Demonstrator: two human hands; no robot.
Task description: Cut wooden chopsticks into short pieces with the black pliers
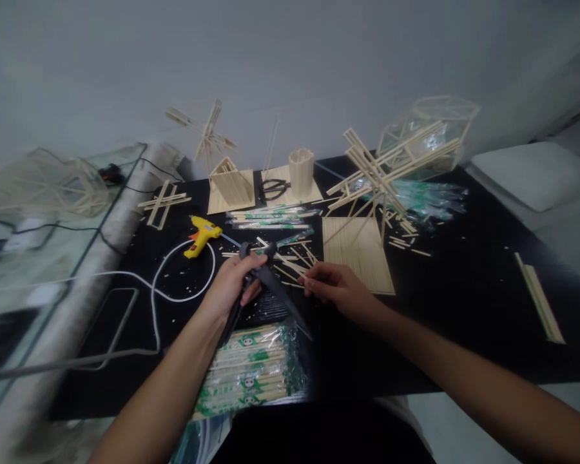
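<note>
My left hand (235, 283) is wrapped round the black handles of a pair of cutters (265, 283), whose jaws point up towards loose chopstick pieces (294, 258). A little to the right, my right hand (336, 289) pinches a thin wooden stick (303, 273) that reaches left towards the cutter. Both hands hover over the black table (464, 303). Just below my left hand lies a pack of wrapped chopsticks (251, 370).
A yellow glue gun (200, 235) with a white cord lies to the left. A flat stick panel (362, 251) sits right of centre. Stick models, a stick cup (301, 171), scissors (273, 188) and wrapped chopsticks (270, 216) stand further back. A stick strip (541, 299) lies far right.
</note>
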